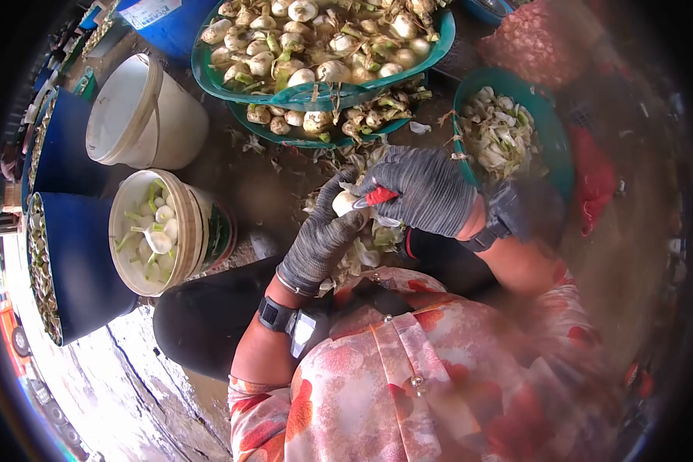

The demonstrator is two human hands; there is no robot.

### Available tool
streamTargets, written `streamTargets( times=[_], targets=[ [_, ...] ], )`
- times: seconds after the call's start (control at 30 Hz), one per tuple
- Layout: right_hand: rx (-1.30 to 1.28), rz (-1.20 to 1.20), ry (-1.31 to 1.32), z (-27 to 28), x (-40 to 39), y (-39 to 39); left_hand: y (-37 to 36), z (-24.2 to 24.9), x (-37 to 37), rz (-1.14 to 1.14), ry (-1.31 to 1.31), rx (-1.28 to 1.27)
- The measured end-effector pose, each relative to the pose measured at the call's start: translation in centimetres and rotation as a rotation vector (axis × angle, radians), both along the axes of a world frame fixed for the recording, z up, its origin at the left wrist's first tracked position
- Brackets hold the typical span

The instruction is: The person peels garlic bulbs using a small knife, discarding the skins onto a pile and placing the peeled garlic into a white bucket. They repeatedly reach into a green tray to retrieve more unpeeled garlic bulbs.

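Note:
My left hand, in a grey glove, is closed around a pale garlic bulb. My right hand, gloved too, grips a small red-handled knife, its blade against the bulb. Below and around my hands lie loose garlic skins. Just beyond them is a green tub heaped with unpeeled, soil-stained garlic bulbs, some sitting in brownish water. Under it, a second green tub holds more such bulbs. To my left, a white bucket contains clean, peeled garlic bulbs.
An empty-looking white bucket stands behind the filled one. Blue barrels line the far left. On the right, a green basin holds peeled skins, with a red mesh sack behind it.

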State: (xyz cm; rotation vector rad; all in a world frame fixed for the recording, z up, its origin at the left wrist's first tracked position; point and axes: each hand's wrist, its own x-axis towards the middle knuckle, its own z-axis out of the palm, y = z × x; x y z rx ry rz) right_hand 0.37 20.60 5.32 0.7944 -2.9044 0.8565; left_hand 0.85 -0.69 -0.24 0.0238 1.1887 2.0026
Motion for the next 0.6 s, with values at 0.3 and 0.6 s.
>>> streamTargets(
  times=[0.3,0.6],
  targets=[
    [-0.11,-0.201,-0.331,-1.9,-1.4,-0.3,0.8,1.0,-0.6,-0.099,0.354,-0.105],
    [-0.19,-0.179,0.002,-2.9,-0.5,-0.5,0.2,1.5,-1.3,-0.062,0.243,-0.151]
  ],
)
